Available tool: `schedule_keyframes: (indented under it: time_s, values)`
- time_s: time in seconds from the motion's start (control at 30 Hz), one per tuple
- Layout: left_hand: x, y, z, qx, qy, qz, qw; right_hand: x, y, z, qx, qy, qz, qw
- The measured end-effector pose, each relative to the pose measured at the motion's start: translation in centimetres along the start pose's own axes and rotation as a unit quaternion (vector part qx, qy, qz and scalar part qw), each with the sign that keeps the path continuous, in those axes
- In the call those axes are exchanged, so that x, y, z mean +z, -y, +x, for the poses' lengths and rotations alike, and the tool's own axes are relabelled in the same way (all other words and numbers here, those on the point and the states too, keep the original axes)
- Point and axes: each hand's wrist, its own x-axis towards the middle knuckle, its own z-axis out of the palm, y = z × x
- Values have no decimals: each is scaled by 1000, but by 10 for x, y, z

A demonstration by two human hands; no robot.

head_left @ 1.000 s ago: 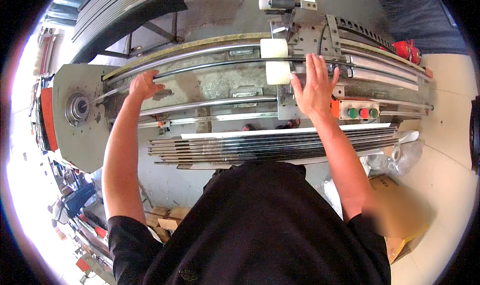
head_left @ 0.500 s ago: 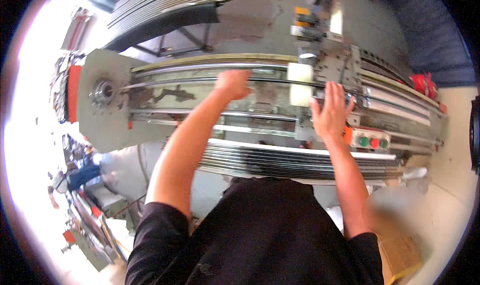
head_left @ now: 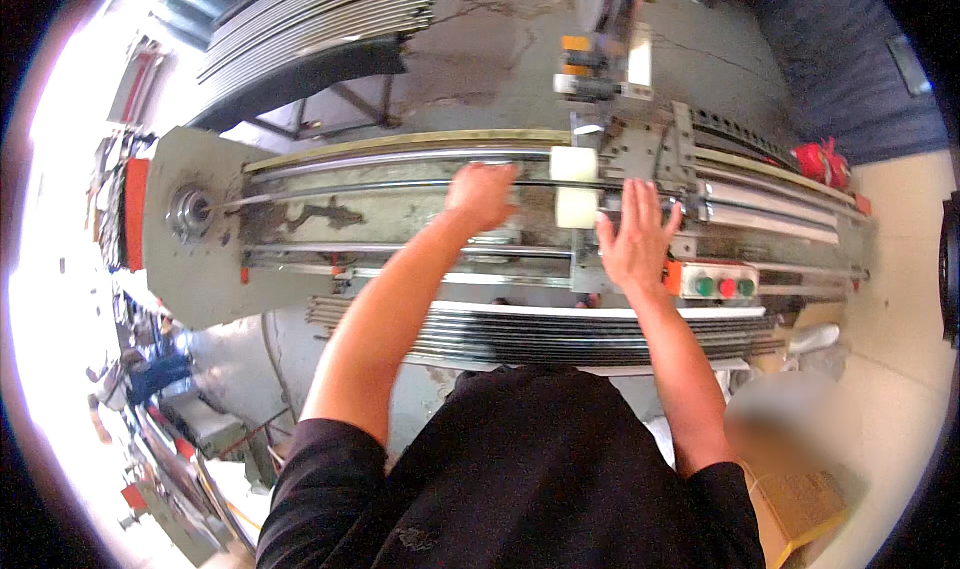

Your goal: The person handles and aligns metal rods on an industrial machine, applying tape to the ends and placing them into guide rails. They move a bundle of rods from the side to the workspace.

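Observation:
A long thin dark metal rod (head_left: 340, 191) runs from the round chuck (head_left: 190, 213) on the machine's left end, past a pair of white rollers (head_left: 574, 207), into the carriage. My left hand (head_left: 482, 197) is closed around the rod, just left of the rollers. To their right, my right hand (head_left: 638, 244) lies open over the rod and carriage (head_left: 650, 144), its fingers stretched out and pointing away from me. The rod's right end is hidden by this hand and the carriage.
A control box (head_left: 712, 279) with green and red buttons sits right of my right hand. Many dark rods (head_left: 560, 336) lie side by side between me and the machine. More rods (head_left: 320, 19) rest on a rack at the far left. A cardboard box (head_left: 800, 504) stands at lower right.
My left hand has slid right along the rod, closer to the white rollers. My right hand keeps its place at the carriage. The whole view has shifted a little.

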Motion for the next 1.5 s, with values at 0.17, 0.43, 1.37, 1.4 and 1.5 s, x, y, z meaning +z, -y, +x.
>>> schedule_keyframes:
  time_s: [0.17,0.43,1.37,1.4,1.5]
  values:
    - [16,102,-25,10,-27,-27,999,-2,-4,-1,6,-13,-4,1000]
    - [23,241,-50,-186,26,52,981,3,-11,-3,20,-15,13,1000]
    - [14,3,1,78,-85,-80,990,12,-6,-6,37,14,0,999]
    - [19,21,-3,78,-105,-77,988,11,-7,-6,39,22,-5,999]
    - [29,84,-20,32,-95,-44,994,11,-8,-4,22,33,-26,999]
